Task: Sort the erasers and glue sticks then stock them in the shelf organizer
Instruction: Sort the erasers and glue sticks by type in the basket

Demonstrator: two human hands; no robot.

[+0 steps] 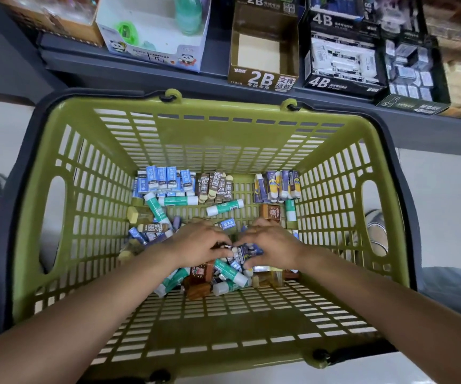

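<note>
Both my hands are down in a green plastic basket (57,151) over a loose pile of erasers and glue sticks. My left hand (200,241) curls over the pile, its fingertips on small erasers. My right hand (272,242) grips a dark blue eraser (247,250) between thumb and fingers. Along the far wall stand sorted rows: light blue erasers (165,178), brown 2B erasers (215,185) and purple-and-yellow erasers (278,185). Green-and-white glue sticks (225,207) lie scattered on the basket floor.
Beyond the basket a grey shelf (140,70) carries display boxes: an empty brown 2B box (262,79), a black 4B box (343,62) filled with erasers, a white pencil-sharpener box (154,54), and another eraser box (409,67). Shoes show on the floor at both sides.
</note>
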